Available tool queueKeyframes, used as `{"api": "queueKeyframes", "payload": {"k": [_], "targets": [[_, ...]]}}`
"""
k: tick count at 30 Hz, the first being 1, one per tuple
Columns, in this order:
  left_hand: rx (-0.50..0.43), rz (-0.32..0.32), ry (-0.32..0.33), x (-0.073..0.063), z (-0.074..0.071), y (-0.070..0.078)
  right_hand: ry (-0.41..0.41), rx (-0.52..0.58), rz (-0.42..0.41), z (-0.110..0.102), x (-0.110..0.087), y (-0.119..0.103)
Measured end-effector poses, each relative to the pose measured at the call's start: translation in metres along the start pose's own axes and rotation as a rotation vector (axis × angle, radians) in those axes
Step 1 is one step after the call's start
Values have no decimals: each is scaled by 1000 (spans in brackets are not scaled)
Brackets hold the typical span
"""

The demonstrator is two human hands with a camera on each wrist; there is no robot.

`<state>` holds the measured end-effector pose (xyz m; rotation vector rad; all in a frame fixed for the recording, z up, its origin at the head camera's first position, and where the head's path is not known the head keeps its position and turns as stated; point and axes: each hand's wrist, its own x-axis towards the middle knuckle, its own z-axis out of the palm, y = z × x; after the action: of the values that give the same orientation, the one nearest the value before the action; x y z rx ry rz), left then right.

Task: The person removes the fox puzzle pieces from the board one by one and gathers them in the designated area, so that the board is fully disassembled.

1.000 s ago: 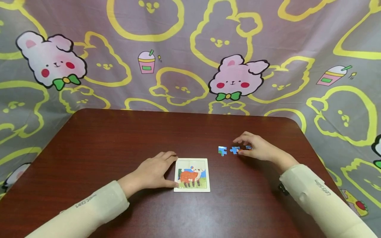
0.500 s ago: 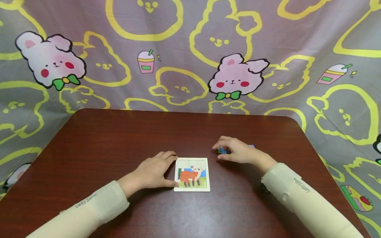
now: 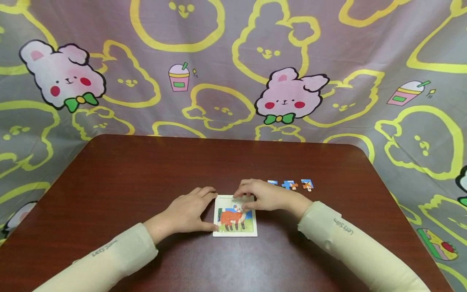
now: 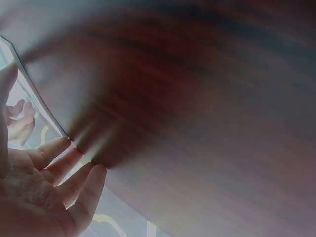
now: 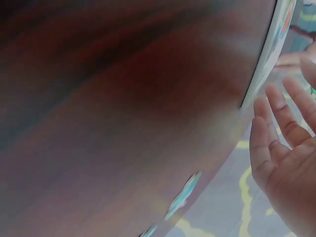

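A small white-framed jigsaw puzzle (image 3: 235, 234) lies on the table, its picture an orange and white animal on grass. A pale strip without picture runs along its upper part. My left hand (image 3: 186, 211) rests at the left edge, thumb on the lower left corner and index fingertip by the upper left one. Over the upper right corner is my right hand (image 3: 264, 196), thumb and fingers spread apart with no piece showing between them. In the right wrist view, the fingers of the right hand (image 5: 284, 148) are loosely bent beside the frame's edge.
Three loose jigsaw pieces lie in a row to the right: a partly hidden blue one (image 3: 272, 182), a blue and orange one (image 3: 290, 185) and another blue and orange one (image 3: 307, 185). A patterned curtain (image 3: 219, 61) hangs behind the brown table (image 3: 164, 162).
My right hand has moved left from the loose pieces to the puzzle's upper right corner. The pieces still lie in their row. The left hand has stayed at the frame.
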<state>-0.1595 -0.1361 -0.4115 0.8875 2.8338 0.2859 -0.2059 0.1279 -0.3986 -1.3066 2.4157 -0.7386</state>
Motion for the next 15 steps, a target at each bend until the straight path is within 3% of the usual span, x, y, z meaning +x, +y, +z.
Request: {"api": "queueKeyframes", "payload": {"k": [8, 15], "targets": [[-9, 16, 12, -1, -1, -1, -75, 22, -2, 12, 15, -13], [-35, 19, 20, 0, -2, -2, -109, -71, 48, 17, 25, -18]]}}
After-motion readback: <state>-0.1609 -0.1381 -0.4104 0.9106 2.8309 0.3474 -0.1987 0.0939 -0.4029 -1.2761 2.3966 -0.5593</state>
